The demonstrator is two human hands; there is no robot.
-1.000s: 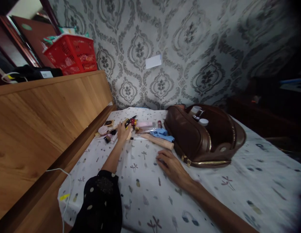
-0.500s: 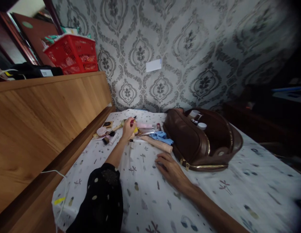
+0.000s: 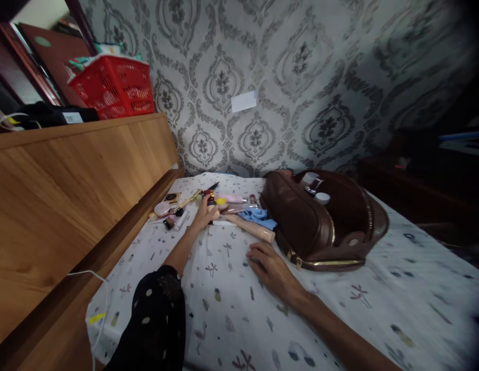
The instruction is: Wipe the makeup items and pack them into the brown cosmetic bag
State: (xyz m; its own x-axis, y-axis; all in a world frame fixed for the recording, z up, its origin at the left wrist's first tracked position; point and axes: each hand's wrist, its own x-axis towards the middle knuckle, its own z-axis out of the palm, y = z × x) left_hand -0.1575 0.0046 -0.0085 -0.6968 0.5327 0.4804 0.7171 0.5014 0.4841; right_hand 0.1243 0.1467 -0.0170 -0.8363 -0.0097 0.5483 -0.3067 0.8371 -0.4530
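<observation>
My left hand is among a cluster of makeup items, its fingers closed around a small beige bottle with a dark cap. Just beyond its fingertips are a small red-and-gold item and a yellow piece. A pink tube, clear-wrapped brushes, a blue cloth and a long beige tube lie to its right. My right hand rests on the printed sheet, holding nothing, with fingers loosely apart near the end of the beige tube.
A brown leather bag stands unzipped on the right, white-capped containers in its opening. Left of my left hand lie a pink round puff, a small dark-capped jar and a gold compact. The wooden headboard carries a red basket.
My left hand has drawn back from the red-and-gold item toward me and closed on the beige bottle. My right hand stays in place.
</observation>
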